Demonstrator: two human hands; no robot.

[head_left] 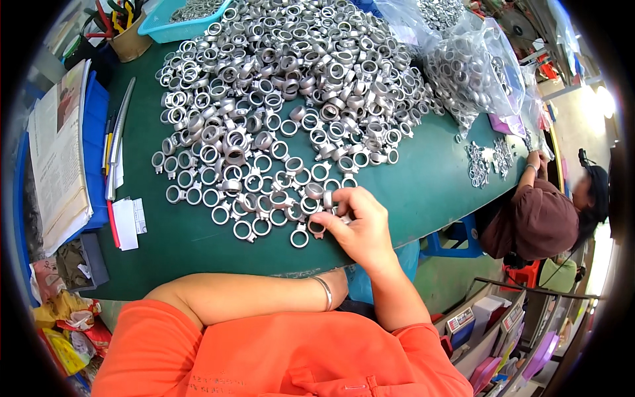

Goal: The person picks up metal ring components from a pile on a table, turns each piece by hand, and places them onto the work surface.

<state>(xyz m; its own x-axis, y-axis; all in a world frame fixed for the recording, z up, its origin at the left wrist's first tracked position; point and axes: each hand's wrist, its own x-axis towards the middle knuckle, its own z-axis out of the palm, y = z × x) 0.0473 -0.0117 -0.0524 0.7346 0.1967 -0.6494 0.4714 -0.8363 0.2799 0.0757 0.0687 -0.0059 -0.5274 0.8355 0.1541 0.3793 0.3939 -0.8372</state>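
Observation:
A large heap of silver-grey metal rings, each with a small lug, spreads over the green table. At the heap's near edge my right hand has its thumb and forefinger curled round a metal ring, with other rings right beside the fingertips. Under the thumb lies another ring. My left forearm lies across in front of me along the table's near edge, a metal bangle at the wrist. Of my left hand only the back shows, near my right forearm; its fingers are hidden.
Clear plastic bags of rings stand at the back right, a light-blue basket at the back left. On the left are newspapers on a blue tray, and paper slips. A person sits farther right, by small parts.

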